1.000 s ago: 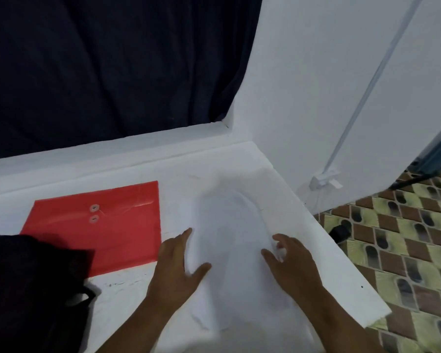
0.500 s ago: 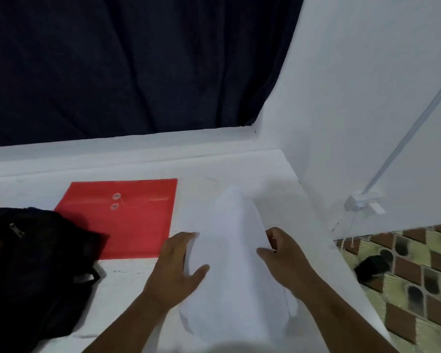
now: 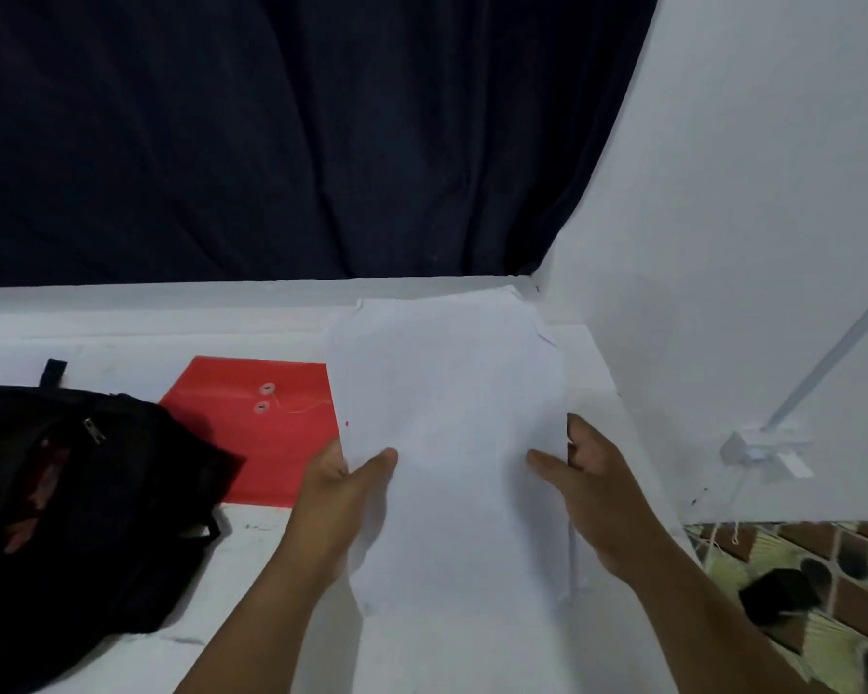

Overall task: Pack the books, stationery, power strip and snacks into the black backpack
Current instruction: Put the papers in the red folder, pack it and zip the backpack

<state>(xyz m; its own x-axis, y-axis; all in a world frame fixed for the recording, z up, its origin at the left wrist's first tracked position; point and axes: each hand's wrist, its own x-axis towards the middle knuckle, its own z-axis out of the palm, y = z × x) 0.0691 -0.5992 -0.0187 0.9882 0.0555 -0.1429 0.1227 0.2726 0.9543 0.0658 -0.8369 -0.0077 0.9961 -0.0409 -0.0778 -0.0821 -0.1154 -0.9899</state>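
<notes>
Both hands [image 3: 462, 498] grip white papers [image 3: 447, 443].

No text, label, brand or number can be read: the white sheets [image 3: 447, 443] look blank, and the red envelope [image 3: 251, 433] and black backpack [image 3: 71, 518] show no legible marking.
</notes>
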